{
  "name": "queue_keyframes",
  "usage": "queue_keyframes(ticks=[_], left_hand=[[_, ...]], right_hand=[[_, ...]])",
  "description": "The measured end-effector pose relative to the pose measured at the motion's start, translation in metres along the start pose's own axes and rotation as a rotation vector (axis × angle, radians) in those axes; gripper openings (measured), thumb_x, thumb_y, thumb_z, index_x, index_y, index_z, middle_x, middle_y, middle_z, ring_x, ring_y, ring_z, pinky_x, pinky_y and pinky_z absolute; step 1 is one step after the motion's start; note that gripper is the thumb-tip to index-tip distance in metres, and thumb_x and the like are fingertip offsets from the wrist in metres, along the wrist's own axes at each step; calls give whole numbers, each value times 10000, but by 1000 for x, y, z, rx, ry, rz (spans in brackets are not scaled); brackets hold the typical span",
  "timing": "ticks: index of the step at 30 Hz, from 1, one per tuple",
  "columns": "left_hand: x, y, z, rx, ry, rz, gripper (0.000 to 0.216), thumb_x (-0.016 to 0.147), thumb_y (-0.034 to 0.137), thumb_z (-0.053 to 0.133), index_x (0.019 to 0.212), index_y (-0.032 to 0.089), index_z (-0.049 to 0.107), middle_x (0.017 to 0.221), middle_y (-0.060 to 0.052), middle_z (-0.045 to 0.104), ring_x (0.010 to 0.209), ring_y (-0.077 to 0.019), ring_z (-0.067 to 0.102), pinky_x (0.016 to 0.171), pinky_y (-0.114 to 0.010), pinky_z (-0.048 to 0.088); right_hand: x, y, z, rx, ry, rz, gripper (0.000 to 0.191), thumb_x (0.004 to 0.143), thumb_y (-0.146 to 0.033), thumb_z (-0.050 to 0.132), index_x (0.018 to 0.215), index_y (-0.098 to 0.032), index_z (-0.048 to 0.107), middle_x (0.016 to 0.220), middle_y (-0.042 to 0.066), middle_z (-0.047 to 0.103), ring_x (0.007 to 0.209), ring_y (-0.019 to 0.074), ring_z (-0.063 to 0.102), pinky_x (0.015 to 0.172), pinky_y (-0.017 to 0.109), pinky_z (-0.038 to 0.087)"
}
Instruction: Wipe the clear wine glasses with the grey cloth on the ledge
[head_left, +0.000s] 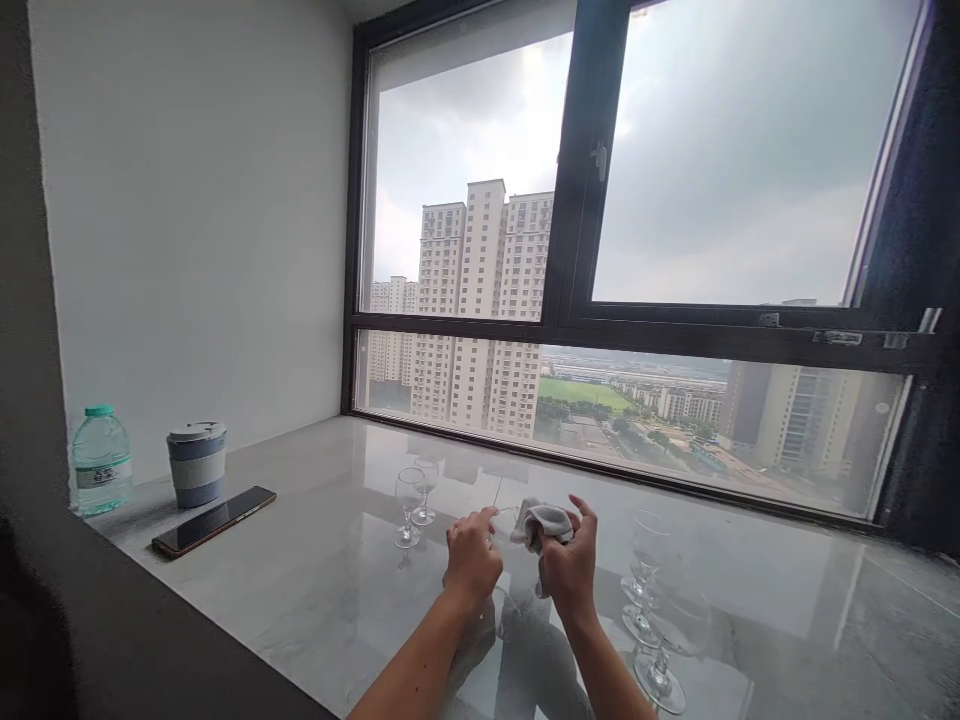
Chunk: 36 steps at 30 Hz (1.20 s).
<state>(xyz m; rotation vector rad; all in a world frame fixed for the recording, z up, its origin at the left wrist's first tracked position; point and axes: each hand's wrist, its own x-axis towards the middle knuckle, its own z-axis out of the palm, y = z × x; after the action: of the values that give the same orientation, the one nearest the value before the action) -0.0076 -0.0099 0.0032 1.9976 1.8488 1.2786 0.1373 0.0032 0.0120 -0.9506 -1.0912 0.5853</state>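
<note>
2 hands met above our grey marble sill [315, 590]. Our left hand [471, 557] closed around a clear stemmed glass [507, 522]; our right hand [570, 565] gripped a crumpled grey cloth [544, 520] against it.

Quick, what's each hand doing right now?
Left hand: closed on a glass.
Right hand: closed on a cloth at the glass.

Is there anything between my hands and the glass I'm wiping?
Only the cloth. The left hand grips the wine glass directly, while the right hand presses the grey cloth against it. The other glasses stand off to either side, clear of both hands.
</note>
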Motion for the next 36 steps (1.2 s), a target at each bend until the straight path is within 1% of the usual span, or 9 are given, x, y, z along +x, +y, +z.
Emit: queue_keyframes(ticks=[3,7,16,19,23,27,30,33,36], left_hand=[[-1,0,0,10,-26,20,670,627,9,472,1224,250,658,991,-28,694,1024,-202,611,1010,-340,296],[-1,-2,1,35,1,-27,639,650,6,460,1212,233,663,1010,-37,696,1047,-201,602,999,-334,298],[-3,-4,0,109,-26,49,635,647,15,462,1208,229,670,1005,-47,695,1031,-221,602,1031,-369,280],[-4,-3,0,104,-37,67,623,668,15,452,1210,229,672,1068,-57,704,1084,-229,597,1055,-367,272],[-2,-3,2,100,-25,14,586,706,18,445,1206,224,671,1114,-67,708,1130,-232,589,1057,-356,276],[0,-4,2,113,-5,-38,572,694,4,458,1171,238,670,1045,-48,705,1077,-214,601,1021,-336,292],[1,-2,-1,110,7,-76,578,676,2,471,1162,251,661,1011,-30,695,1032,-204,605,965,-320,310],[1,0,-3,98,15,-93,569,671,0,467,1141,255,662,1003,-24,690,1024,-198,603,939,-310,313],[1,0,-2,93,15,-100,573,656,-5,471,1126,259,665,1000,-21,687,1032,-193,599,962,-313,297]], right_hand=[[-2,3,1,-49,-118,12,609,664,-289,669,1249,-210,520,890,21,685,694,193,631,639,292,484],[0,8,1,-96,-184,51,593,667,-321,649,1236,-193,542,819,13,699,638,195,609,590,289,461],[3,14,1,-217,-251,83,660,592,-279,577,1237,-141,599,878,56,714,684,218,624,649,316,474],[-2,11,3,-235,-282,71,651,617,-277,542,1248,-134,605,801,36,696,673,221,613,665,327,474],[-7,5,6,-217,-316,38,634,752,-384,531,1331,-127,539,830,43,698,764,236,643,729,344,496],[-11,4,8,-197,-325,-20,714,838,-517,521,1430,-131,411,885,53,692,795,234,655,769,357,510],[-12,8,8,-230,-287,-145,784,839,-460,581,1507,-178,283,1063,99,676,870,241,665,789,367,521],[-13,13,7,-266,-258,-272,792,840,-362,586,1533,-221,231,1275,152,600,1059,267,644,849,386,526],[-13,17,6,-275,-294,-307,738,860,-267,514,1536,-244,218,1257,125,611,1071,245,635,890,391,510]])
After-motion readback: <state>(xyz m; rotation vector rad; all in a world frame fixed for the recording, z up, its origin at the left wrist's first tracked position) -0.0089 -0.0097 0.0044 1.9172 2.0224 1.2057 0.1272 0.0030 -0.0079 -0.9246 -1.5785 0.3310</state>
